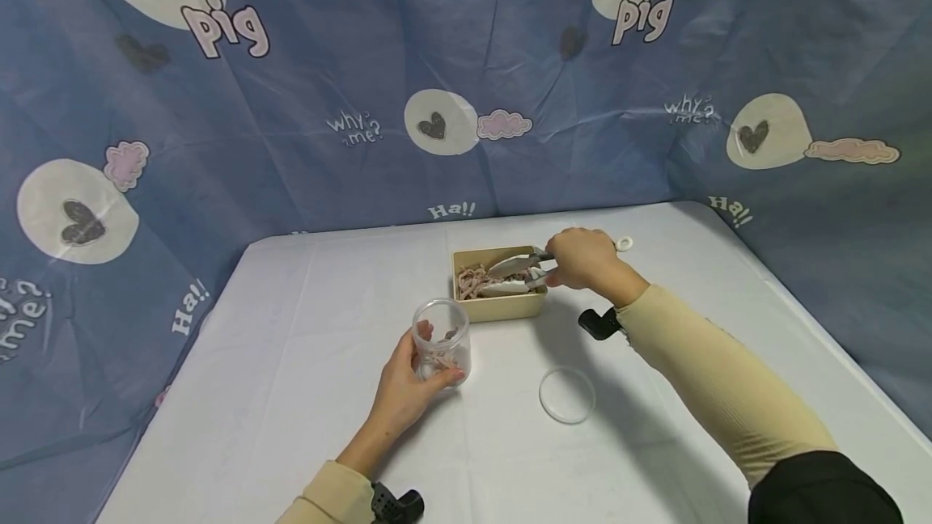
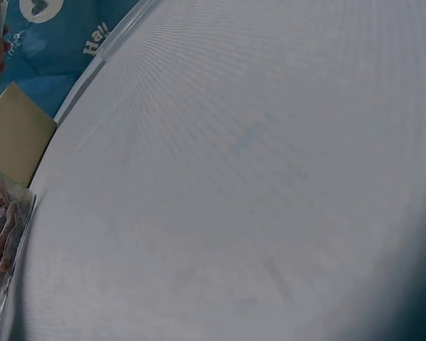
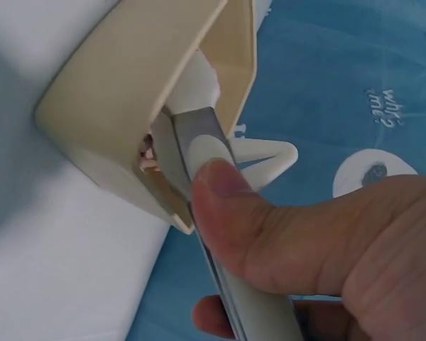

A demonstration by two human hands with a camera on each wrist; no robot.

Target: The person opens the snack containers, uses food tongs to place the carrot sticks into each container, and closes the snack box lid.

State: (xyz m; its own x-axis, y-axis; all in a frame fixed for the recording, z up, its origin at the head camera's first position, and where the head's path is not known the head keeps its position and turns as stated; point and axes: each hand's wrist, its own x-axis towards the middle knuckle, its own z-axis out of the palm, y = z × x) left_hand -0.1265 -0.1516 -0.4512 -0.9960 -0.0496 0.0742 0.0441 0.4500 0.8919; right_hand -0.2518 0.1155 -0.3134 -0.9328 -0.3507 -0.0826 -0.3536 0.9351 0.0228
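Note:
My left hand [image 1: 404, 390] holds a clear round jar [image 1: 462, 352] upright, fingers and thumb curled round its sides. Brownish-pink strips [image 2: 6, 241] lie inside the jar, seen at the left edge of the left wrist view. My right hand [image 1: 588, 261] grips a pair of tongs [image 1: 512, 266] with whitish tips, the thumb [image 3: 231, 206] pressing on one arm. Those tips reach down into a beige rectangular bin [image 1: 502, 311] that holds more of the strips [image 1: 472, 281]. Whether the tongs pinch any strip cannot be made out.
A thin whitish ring-shaped lid or ring [image 1: 540, 396] lies on the white-covered table [image 1: 328, 306], right of the jar. A small white loop [image 1: 629, 244] shows just beyond my right hand. Blue patterned cloth [image 1: 306, 176] hangs behind the table.

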